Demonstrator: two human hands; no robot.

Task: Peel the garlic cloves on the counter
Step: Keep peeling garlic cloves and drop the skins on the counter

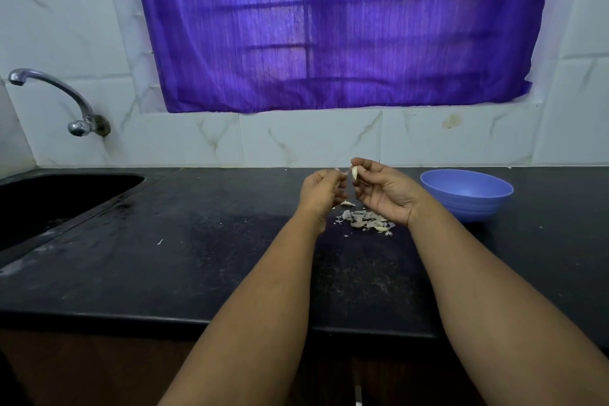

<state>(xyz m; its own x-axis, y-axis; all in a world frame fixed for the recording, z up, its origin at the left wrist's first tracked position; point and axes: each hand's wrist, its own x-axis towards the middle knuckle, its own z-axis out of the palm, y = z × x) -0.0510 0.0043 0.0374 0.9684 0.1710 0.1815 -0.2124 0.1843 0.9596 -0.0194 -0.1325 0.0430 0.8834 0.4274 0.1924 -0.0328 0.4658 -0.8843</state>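
both hands are raised above the black counter [197, 257], close together but not touching. the right hand [384, 193] pinches a pale garlic clove [354, 172] between thumb and fingertips, palm turned toward the camera; the clove's lower end is covered by the fingers, so how much skin remains on it cannot be told. the left hand [321, 193] is curled, back to the camera, and pinches a thin scrap of skin [341, 171] at its fingertips; most of that scrap is hidden behind the fingers and it is too small to read clearly.

below the hands, on the counter, lies a small heap of peelings [364, 220], partly hidden by the right wrist. whether whole cloves lie among them is hard to make out. one stray flake [160, 242] lies well apart to the left.

a blue bowl [468, 194] stands on the counter just right of the right hand; its inside shows nothing clearly from this angle. at far left a dark sink [49, 198] is cut off by the frame edge, with a metal tap [56, 99] on the tiled wall above it. a purple curtain [329, 26] covers the window, its top out of view.
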